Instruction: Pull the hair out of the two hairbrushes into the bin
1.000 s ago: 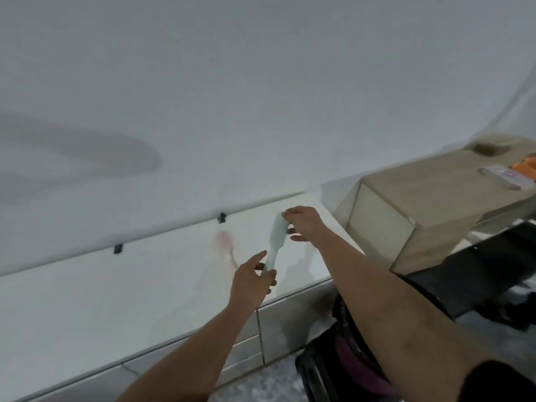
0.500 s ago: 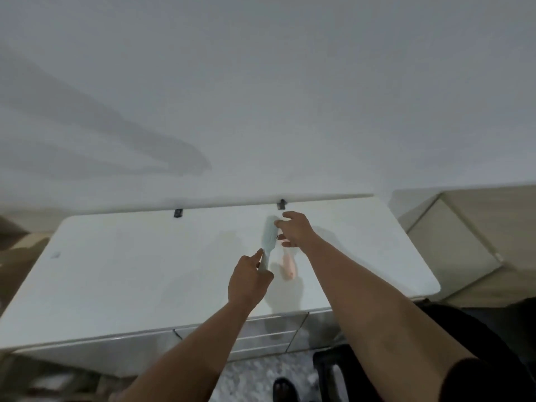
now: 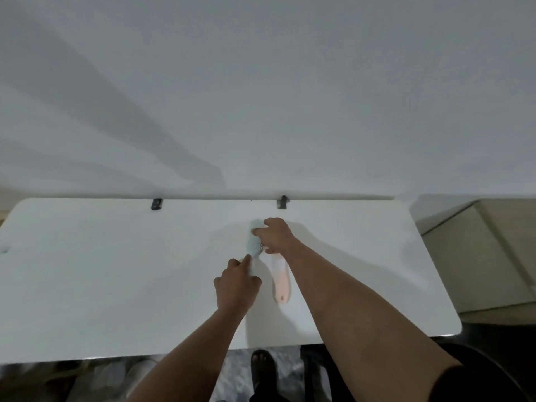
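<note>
In the middle of the frame, the left hand (image 3: pixel 236 282) holds the handle of a light green plastic hairbrush (image 3: pixel 254 240) with curled fingers. The right hand (image 3: pixel 275 235) sits just above it and pinches at the bristle side of the green brush head. A pink and white plastic hairbrush (image 3: pixel 280 281) lies flat on the long white table (image 3: pixel 116 285), just right of the left hand and partly under the right arm. At the bottom of the frame, a foot in a dark sandal (image 3: pixel 262 364) shows on the floor.
</note>
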Action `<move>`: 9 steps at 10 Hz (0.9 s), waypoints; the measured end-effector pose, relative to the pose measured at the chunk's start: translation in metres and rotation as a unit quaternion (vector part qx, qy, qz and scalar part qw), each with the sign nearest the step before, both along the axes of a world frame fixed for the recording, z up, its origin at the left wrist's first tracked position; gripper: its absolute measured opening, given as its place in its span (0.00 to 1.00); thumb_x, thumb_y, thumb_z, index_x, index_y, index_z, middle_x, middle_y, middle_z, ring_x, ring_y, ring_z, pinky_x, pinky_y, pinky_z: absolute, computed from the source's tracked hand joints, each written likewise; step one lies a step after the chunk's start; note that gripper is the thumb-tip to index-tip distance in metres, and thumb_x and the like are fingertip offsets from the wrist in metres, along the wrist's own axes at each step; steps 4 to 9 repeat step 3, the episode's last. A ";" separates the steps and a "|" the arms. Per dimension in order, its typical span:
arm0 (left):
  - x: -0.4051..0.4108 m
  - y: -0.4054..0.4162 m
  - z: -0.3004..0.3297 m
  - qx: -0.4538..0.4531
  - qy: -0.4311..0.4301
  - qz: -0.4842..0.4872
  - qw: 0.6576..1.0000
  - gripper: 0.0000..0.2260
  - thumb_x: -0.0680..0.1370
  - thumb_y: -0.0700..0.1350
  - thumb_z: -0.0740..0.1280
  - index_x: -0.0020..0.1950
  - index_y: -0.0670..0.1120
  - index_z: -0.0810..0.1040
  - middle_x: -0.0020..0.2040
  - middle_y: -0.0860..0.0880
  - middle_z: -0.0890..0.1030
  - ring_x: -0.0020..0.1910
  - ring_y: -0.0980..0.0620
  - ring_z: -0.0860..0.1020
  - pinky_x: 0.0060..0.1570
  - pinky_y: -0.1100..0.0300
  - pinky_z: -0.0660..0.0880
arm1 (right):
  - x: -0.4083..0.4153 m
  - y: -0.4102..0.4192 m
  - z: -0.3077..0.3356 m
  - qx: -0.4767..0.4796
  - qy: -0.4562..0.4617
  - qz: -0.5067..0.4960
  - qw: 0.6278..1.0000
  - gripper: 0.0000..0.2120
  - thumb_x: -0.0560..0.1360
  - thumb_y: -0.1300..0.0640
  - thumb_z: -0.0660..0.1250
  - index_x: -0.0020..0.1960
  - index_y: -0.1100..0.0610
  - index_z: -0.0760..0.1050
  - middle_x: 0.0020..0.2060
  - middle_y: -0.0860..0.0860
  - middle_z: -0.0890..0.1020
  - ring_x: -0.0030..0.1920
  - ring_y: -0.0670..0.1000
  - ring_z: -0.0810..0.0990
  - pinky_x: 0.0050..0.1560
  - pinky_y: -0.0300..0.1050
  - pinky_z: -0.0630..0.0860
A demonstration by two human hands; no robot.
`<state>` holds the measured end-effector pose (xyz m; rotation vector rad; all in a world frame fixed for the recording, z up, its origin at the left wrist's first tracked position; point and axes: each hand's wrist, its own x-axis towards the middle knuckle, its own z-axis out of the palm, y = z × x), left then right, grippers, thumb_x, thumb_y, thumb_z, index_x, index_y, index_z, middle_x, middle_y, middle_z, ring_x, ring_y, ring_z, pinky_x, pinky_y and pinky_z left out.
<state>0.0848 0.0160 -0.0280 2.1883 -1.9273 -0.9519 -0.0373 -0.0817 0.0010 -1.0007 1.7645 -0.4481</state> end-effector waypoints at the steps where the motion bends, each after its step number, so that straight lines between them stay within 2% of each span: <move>1: 0.001 0.002 -0.004 -0.025 -0.003 -0.017 1.000 0.26 0.78 0.52 0.64 0.78 0.53 0.71 0.60 0.47 0.78 0.56 0.43 0.81 0.58 0.49 0.77 | -0.004 0.002 0.015 -0.003 0.008 0.013 1.000 0.29 0.78 0.53 0.71 0.75 0.63 0.70 0.64 0.57 0.80 0.59 0.60 0.84 0.54 0.57 0.86; 2: 0.012 0.010 -0.001 -0.041 0.023 0.009 0.999 0.30 0.79 0.63 0.65 0.79 0.55 0.69 0.64 0.49 0.78 0.58 0.46 0.83 0.52 0.54 0.78 | -0.011 0.011 0.038 -0.014 -0.029 -0.023 0.999 0.31 0.77 0.53 0.72 0.77 0.59 0.69 0.57 0.56 0.83 0.53 0.57 0.84 0.42 0.48 0.82; 3: 0.041 0.041 0.000 -0.048 0.139 0.045 0.988 0.27 0.80 0.62 0.69 0.77 0.55 0.74 0.60 0.53 0.80 0.49 0.56 0.84 0.47 0.58 0.78 | -0.025 0.023 0.098 -0.128 -0.127 -0.113 0.977 0.26 0.77 0.59 0.74 0.74 0.57 0.73 0.46 0.52 0.83 0.43 0.53 0.81 0.42 0.47 0.78; 9: 0.041 0.041 0.000 -0.048 0.139 0.045 0.988 0.27 0.80 0.62 0.69 0.77 0.55 0.74 0.60 0.53 0.80 0.49 0.56 0.84 0.47 0.58 0.78 | -0.025 0.023 0.098 -0.128 -0.127 -0.113 0.977 0.26 0.77 0.59 0.74 0.74 0.57 0.73 0.46 0.52 0.83 0.43 0.53 0.81 0.42 0.47 0.78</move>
